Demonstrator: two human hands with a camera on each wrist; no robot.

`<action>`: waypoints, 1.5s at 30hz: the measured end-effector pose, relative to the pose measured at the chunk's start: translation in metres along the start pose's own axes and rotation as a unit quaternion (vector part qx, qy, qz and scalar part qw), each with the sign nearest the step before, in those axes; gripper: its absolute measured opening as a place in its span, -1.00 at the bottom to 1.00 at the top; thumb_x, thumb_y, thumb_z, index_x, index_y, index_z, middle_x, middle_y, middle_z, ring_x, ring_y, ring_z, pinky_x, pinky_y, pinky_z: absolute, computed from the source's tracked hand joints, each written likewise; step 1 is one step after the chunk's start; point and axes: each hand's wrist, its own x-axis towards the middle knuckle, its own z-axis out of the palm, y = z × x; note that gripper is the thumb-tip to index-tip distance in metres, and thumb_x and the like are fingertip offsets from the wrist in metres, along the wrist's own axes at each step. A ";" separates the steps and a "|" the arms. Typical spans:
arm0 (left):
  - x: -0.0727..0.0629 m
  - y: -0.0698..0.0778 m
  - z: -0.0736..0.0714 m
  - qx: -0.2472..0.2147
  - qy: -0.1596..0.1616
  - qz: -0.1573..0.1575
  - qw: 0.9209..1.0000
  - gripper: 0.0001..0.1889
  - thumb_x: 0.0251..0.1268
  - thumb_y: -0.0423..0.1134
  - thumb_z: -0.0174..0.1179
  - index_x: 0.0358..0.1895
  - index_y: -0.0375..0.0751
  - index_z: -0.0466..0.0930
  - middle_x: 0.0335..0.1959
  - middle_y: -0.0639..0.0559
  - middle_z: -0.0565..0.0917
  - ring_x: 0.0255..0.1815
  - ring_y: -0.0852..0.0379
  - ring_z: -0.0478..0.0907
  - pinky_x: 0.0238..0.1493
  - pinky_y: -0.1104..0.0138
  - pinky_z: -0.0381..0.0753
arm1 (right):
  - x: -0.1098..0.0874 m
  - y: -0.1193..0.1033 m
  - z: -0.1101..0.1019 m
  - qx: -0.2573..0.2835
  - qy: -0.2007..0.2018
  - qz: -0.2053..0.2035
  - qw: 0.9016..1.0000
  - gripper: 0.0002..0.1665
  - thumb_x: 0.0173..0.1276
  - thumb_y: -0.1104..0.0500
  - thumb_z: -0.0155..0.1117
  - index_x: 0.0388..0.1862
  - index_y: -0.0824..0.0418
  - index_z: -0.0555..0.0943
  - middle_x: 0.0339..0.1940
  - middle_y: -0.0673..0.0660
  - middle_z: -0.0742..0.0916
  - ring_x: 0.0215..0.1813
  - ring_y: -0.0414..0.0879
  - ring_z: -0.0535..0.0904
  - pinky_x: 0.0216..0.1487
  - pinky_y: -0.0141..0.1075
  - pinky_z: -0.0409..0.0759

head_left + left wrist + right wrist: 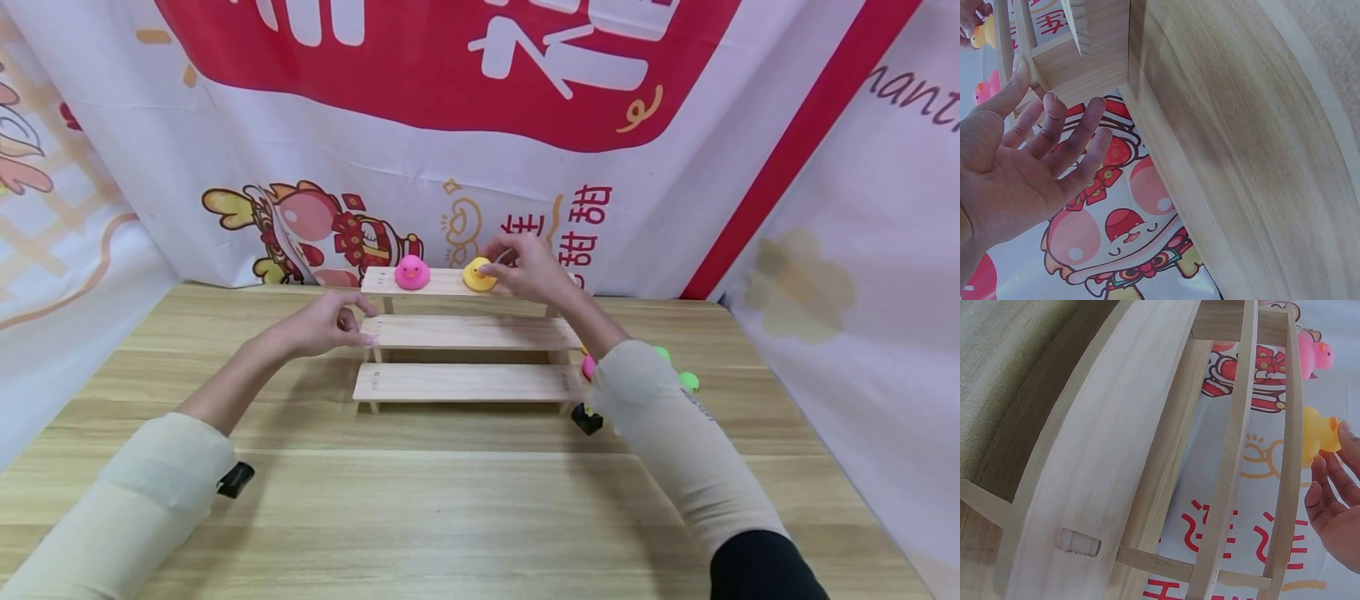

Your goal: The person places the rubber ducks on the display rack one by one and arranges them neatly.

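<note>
A three-tier wooden stand (465, 382) stands on the table. On its top tier sit a pink rubber duck (412, 272) at the left and a yellow rubber duck (476, 277) near the middle. My right hand (528, 268) pinches the yellow duck between thumb and fingers; in the right wrist view the thumb lies by the beak of that duck (1319, 434). At the stand's left end, my left hand (322, 325) touches the middle tier with its thumb. The left wrist view shows the other fingers of this hand (1022, 169) loosely spread beside the wood.
Partly hidden by the right sleeve (652, 400), a pink toy (588, 367) and green toys (688, 382) lie on the table (420, 508) right of the stand. A printed cloth (435, 158) hangs behind. Small black devices (236, 480) show by both forearms.
</note>
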 end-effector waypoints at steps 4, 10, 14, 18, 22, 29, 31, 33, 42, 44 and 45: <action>0.000 0.000 0.000 -0.001 0.001 0.001 1.000 -0.60 0.29 -0.44 0.42 0.10 -0.52 0.51 -0.53 -0.07 0.56 -0.47 0.13 0.45 -0.40 0.36 0.46 | 0.000 -0.001 0.000 0.000 0.002 0.003 1.000 -0.74 0.42 0.20 0.45 0.01 0.30 0.72 -0.08 0.21 0.73 -0.04 0.09 0.63 -0.07 -0.21 0.59; 0.001 0.000 0.000 0.005 0.001 0.002 1.000 -0.59 0.29 -0.42 0.43 0.11 -0.52 0.51 -0.53 -0.06 0.57 -0.46 0.12 0.45 -0.38 0.35 0.46 | 0.000 0.001 -0.002 -0.001 0.001 -0.004 1.000 -0.72 0.43 0.17 0.45 0.02 0.29 0.73 -0.08 0.20 0.74 -0.04 0.09 0.63 -0.08 -0.21 0.59; 0.002 0.000 0.000 0.006 0.000 -0.001 1.000 -0.59 0.29 -0.42 0.43 0.12 -0.52 0.51 -0.53 -0.06 0.58 -0.45 0.12 0.46 -0.37 0.35 0.47 | -0.003 0.005 -0.005 -0.006 0.003 -0.022 1.000 -0.71 0.45 0.15 0.43 0.05 0.28 0.73 -0.08 0.19 0.75 -0.07 0.06 0.64 -0.08 -0.22 0.60; 0.002 0.001 0.000 0.005 -0.002 -0.004 1.000 -0.58 0.29 -0.41 0.43 0.12 -0.51 0.51 -0.53 -0.06 0.58 -0.45 0.12 0.45 -0.37 0.34 0.46 | -0.008 0.010 -0.012 -0.013 0.014 -0.039 0.999 -0.68 0.45 0.17 0.41 0.07 0.33 0.72 -0.10 0.23 0.76 -0.11 0.05 0.65 -0.08 -0.23 0.59; 0.002 0.002 0.000 0.005 -0.001 -0.003 1.000 -0.59 0.29 -0.42 0.42 0.12 -0.52 0.51 -0.53 -0.06 0.57 -0.45 0.11 0.45 -0.38 0.35 0.46 | -0.017 0.016 -0.022 -0.016 0.025 -0.043 0.999 -0.66 0.45 0.17 0.41 0.09 0.34 0.71 -0.08 0.25 0.76 -0.07 0.08 0.66 0.00 -0.16 0.61; 0.001 0.002 0.000 0.003 -0.002 -0.004 1.000 -0.59 0.30 -0.42 0.42 0.12 -0.52 0.51 -0.53 -0.05 0.56 -0.45 0.12 0.43 -0.38 0.35 0.44 | -0.035 0.027 -0.040 -0.041 0.043 -0.035 0.998 -0.63 0.46 0.10 0.41 0.12 0.29 0.71 -0.06 0.23 0.76 -0.06 0.07 0.67 -0.01 -0.16 0.62; 0.000 0.003 0.001 0.000 -0.002 -0.001 1.000 -0.58 0.31 -0.41 0.42 0.12 -0.52 0.50 -0.53 -0.04 0.56 -0.45 0.13 0.43 -0.38 0.36 0.44 | -0.039 0.030 -0.045 -0.041 0.047 -0.036 0.997 -0.63 0.47 0.10 0.40 0.12 0.30 0.71 -0.07 0.23 0.77 -0.08 0.06 0.66 -0.05 -0.22 0.60; 0.000 0.003 0.000 -0.003 -0.002 0.002 1.000 -0.58 0.31 -0.40 0.42 0.13 -0.53 0.50 -0.53 -0.04 0.56 -0.46 0.14 0.42 -0.39 0.35 0.43 | -0.043 0.033 -0.050 -0.042 0.051 -0.036 0.997 -0.64 0.47 0.10 0.40 0.12 0.29 0.72 -0.08 0.22 0.77 -0.10 0.05 0.65 -0.09 -0.27 0.59; -0.001 0.002 0.000 -0.002 -0.003 -0.001 1.000 -0.57 0.32 -0.40 0.41 0.13 -0.53 0.49 -0.53 -0.04 0.56 -0.46 0.13 0.43 -0.38 0.35 0.44 | -0.062 0.050 -0.068 -0.057 0.065 -0.009 0.996 -0.68 0.47 0.17 0.39 0.12 0.27 0.72 -0.09 0.20 0.78 -0.11 0.04 0.66 -0.17 -0.36 0.58; -0.001 0.001 0.000 -0.001 -0.004 -0.003 1.000 -0.58 0.32 -0.41 0.41 0.13 -0.52 0.49 -0.53 -0.05 0.56 -0.45 0.13 0.43 -0.38 0.35 0.44 | -0.067 0.054 -0.072 -0.056 0.067 -0.008 0.996 -0.70 0.47 0.18 0.39 0.11 0.28 0.73 -0.11 0.21 0.78 -0.14 0.05 0.67 -0.19 -0.35 0.60; -0.001 0.001 0.000 -0.001 -0.004 -0.005 1.000 -0.59 0.32 -0.41 0.41 0.13 -0.51 0.49 -0.53 -0.04 0.56 -0.45 0.13 0.43 -0.37 0.35 0.44 | -0.069 0.056 -0.073 -0.056 0.067 -0.009 0.996 -0.70 0.48 0.19 0.38 0.10 0.29 0.72 -0.12 0.22 0.78 -0.14 0.06 0.68 -0.20 -0.35 0.61</action>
